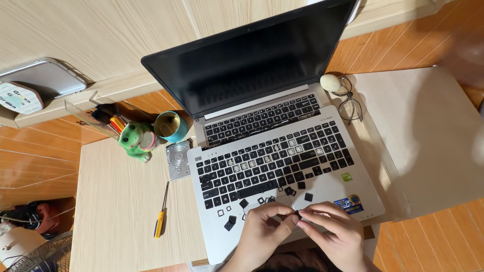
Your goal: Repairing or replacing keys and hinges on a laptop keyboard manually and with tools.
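Pale wooden desk (121,211) carries an open laptop (282,166) with several keys pulled off, a yellow screwdriver (160,221) beside it. Over the palm rest, my left hand (262,234) and right hand (335,229) pinch one small black keycap (298,215) between their fingertips.

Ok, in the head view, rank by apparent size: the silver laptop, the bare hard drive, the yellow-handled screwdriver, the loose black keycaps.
1. Silver laptop
2. Bare metal hard drive
3. Yellow-handled screwdriver, longer but thinner, so close to the drive
4. Loose black keycaps
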